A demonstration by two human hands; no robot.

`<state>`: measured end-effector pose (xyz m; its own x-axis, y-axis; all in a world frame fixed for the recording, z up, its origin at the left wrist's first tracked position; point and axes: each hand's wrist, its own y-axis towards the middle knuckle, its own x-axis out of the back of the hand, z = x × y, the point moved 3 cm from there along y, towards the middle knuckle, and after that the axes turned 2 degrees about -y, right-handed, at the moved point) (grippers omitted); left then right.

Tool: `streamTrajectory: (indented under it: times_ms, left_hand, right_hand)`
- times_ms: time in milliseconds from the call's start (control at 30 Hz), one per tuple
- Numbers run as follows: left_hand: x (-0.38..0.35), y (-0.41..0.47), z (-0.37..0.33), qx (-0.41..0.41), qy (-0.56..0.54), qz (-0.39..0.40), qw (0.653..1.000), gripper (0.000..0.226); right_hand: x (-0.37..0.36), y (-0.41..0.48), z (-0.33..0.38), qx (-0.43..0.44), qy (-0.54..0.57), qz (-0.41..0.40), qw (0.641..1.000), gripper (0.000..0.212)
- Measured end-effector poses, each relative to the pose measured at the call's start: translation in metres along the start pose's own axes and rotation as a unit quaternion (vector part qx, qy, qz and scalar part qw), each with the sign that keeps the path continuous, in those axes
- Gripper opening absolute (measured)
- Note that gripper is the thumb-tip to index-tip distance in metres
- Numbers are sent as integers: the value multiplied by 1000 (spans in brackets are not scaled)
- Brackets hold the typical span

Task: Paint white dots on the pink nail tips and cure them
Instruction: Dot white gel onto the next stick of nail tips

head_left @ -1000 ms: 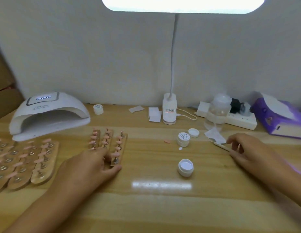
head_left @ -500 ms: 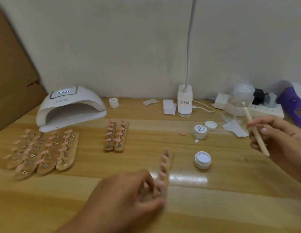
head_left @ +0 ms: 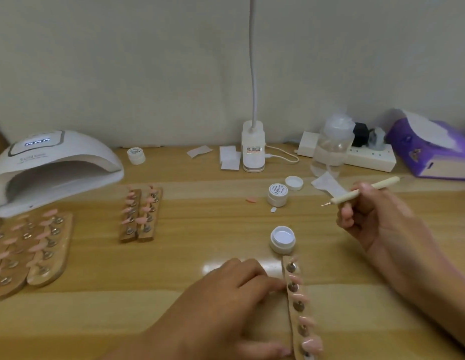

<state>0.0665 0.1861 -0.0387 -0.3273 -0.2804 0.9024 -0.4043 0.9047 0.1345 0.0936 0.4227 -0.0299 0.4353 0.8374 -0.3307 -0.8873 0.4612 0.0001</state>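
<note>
Work surface: wooden table (head_left: 200,294), seen from above and in front.

Left hand (head_left: 226,302): lower centre of the frame, palm down on the table. Its forefinger tip and thumb tip touch the left edge of a wooden holder strip (head_left: 291,302). Whether they pinch the strip or only rest against it cannot be told.

The holder strip runs from lower centre down to the bottom edge. It carries a row of metal studs with pink nail tips (head_left: 310,342) mounted along it. No dots can be made out on them; the picture is soft here.

Right hand (head_left: 377,216): right of centre, raised above the table, fingers closed round a dotting tool (head_left: 361,190). The tool's metal point faces left and touches nothing.

Open jar of white gel (head_left: 282,239): on the table just above the top end of the holder strip, between the two hands.

Curing lamp (head_left: 52,167): upper left, display lit, opening facing the viewer.

Other strips of pink tips: two side by side (head_left: 141,214) left of centre; a larger group (head_left: 31,250) at the left edge, in front of the curing lamp.

Also noted: a closed labelled jar (head_left: 277,194) with a loose lid (head_left: 294,183) just beside it, one loose pink tip (head_left: 251,200) to its left, a desk lamp base (head_left: 253,146) at the wall, a power strip (head_left: 366,157) and a purple tissue box (head_left: 428,152) at upper right.
</note>
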Motion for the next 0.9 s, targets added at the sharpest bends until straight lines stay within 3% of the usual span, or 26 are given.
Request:
streamTrajectory:
  times_ms: [100, 267, 400, 533, 700, 800, 900]
  left_hand:
    - [-8, 8, -2, -5, -44, -1, 999, 51]
    - [4, 34, 4, 43, -146, -72, 986, 19]
    - [-6, 44, 1, 32, -157, -79, 984, 25]
    - [-12, 44, 6, 48, -165, -90, 981, 32]
    - [-15, 45, 9, 81, -192, -81, 975, 32]
    - [-14, 45, 10, 119, -273, -73, 952, 24]
    - [-14, 43, 11, 149, -394, -82, 903, 19]
  right_hand:
    - [0, 5, -3, -9, 5, -19, 1000, 24]
    - [-17, 21, -1, 0, -9, 44, 999, 37]
    - [-26, 22, -12, 57, -64, 54, 995, 19]
    - [-31, 12, -19, 89, -133, 112, 981, 23]
    - [-33, 7, -21, 145, -167, 115, 968, 15]
    - [-34, 4, -19, 195, -219, 130, 947, 10]
    - [-36, 3, -16, 233, -265, 138, 925, 12]
